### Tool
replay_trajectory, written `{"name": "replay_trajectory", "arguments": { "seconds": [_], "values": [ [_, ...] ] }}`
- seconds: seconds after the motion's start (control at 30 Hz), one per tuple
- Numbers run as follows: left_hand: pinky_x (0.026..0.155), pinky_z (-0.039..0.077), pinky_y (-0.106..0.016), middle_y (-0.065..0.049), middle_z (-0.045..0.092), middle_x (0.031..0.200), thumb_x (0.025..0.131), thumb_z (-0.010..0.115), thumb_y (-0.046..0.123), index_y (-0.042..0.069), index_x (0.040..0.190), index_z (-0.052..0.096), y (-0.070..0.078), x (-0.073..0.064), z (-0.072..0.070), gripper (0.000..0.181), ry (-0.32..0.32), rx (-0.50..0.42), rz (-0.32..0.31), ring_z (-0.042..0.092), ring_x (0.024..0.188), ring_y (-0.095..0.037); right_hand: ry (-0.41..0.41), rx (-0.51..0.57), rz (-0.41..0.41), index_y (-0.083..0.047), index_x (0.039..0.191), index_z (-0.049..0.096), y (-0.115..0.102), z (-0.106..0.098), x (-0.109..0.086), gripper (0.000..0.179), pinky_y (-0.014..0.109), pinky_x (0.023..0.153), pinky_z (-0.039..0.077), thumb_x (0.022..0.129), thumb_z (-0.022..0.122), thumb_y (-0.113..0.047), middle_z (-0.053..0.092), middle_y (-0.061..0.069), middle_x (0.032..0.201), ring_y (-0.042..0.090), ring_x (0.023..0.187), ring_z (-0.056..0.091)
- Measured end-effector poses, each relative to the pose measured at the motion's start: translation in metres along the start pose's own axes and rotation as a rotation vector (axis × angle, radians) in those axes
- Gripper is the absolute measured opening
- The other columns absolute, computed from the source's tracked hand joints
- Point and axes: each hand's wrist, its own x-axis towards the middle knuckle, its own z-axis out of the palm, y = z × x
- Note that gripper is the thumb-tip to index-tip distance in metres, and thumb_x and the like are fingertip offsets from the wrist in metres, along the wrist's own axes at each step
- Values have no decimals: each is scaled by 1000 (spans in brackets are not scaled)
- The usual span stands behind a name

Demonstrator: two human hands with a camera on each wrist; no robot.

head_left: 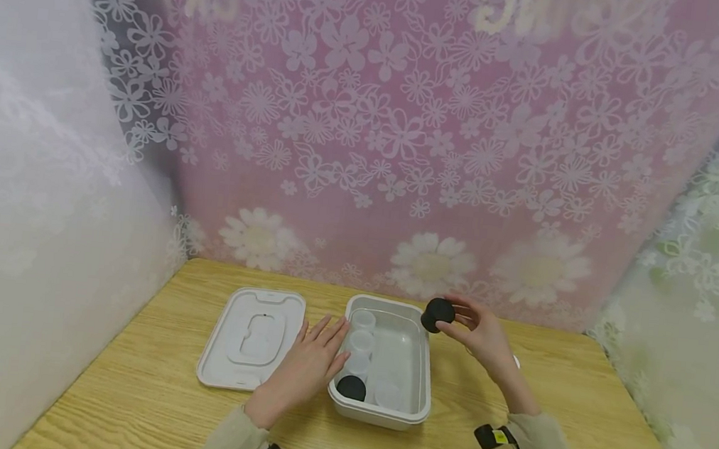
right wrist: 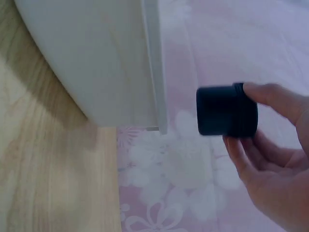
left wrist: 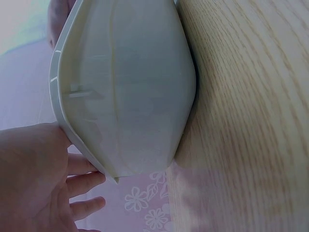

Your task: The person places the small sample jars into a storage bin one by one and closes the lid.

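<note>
Between the thumb and fingers of my right hand (head_left: 483,339) is a small black lidded jar (right wrist: 226,110), pinched near its lid end. It is held above the right rim of a white plastic bin (head_left: 415,358). My left hand (head_left: 305,364) lies with fingers spread at the bin's left rim, the thumb over the inside edge. Inside the bin, several translucent small jars (head_left: 362,341) line the left side. Another black jar (head_left: 351,388) stands in the near left corner, with a translucent jar (head_left: 388,394) to its right.
Flat on the wooden table (head_left: 146,384), left of the bin, lies a white lid (head_left: 228,334) with a recessed handle, partly behind my left hand. A small white item (head_left: 517,362) peeks out past my right wrist. Patterned curtains (head_left: 366,147) close off the back and sides.
</note>
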Motion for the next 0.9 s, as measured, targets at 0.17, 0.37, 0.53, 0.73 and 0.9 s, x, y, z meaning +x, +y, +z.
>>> {"name": "replay_trajectory", "arguments": {
  "seconds": [0.17, 0.37, 0.53, 0.73, 0.9],
  "values": [
    [116, 24, -66, -13, 47, 155, 106, 53, 32, 3, 152, 46, 0, 1, 0, 54, 0, 2, 0, 36, 147, -37, -107, 6, -79, -2, 140, 57, -1, 4, 8, 57, 36, 102, 52, 89, 79, -12, 55, 22, 139, 43, 126, 56],
    [116, 25, -65, -12, 47, 155, 107, 52, 34, 4, 152, 46, -1, 1, 2, 55, -5, 23, -1, 36, 147, -36, -293, -39, -115, 3, 137, 57, 4, 12, 17, 55, 40, 102, 52, 89, 79, -12, 60, 23, 133, 43, 122, 59],
    [116, 26, -65, -12, 47, 155, 107, 52, 34, 4, 152, 46, -1, 1, 3, 55, -1, 31, 1, 37, 147, -36, -490, -33, -129, 1, 137, 58, 6, 21, 21, 52, 42, 100, 53, 91, 77, -12, 58, 22, 137, 43, 124, 59],
    [115, 27, -65, -12, 48, 154, 106, 52, 34, 4, 152, 47, 0, 1, 1, 54, 4, 34, 4, 37, 146, -36, -599, -94, -156, 4, 136, 58, 6, 33, 23, 52, 44, 102, 51, 90, 77, -10, 59, 21, 135, 41, 122, 60],
    [115, 28, -65, -12, 48, 154, 106, 52, 34, 4, 151, 48, 0, 2, 1, 54, 12, 39, 6, 38, 146, -37, -633, -164, -195, 6, 131, 59, 5, 42, 24, 49, 46, 98, 54, 88, 79, -6, 60, 22, 131, 40, 117, 64]
  ]
}}
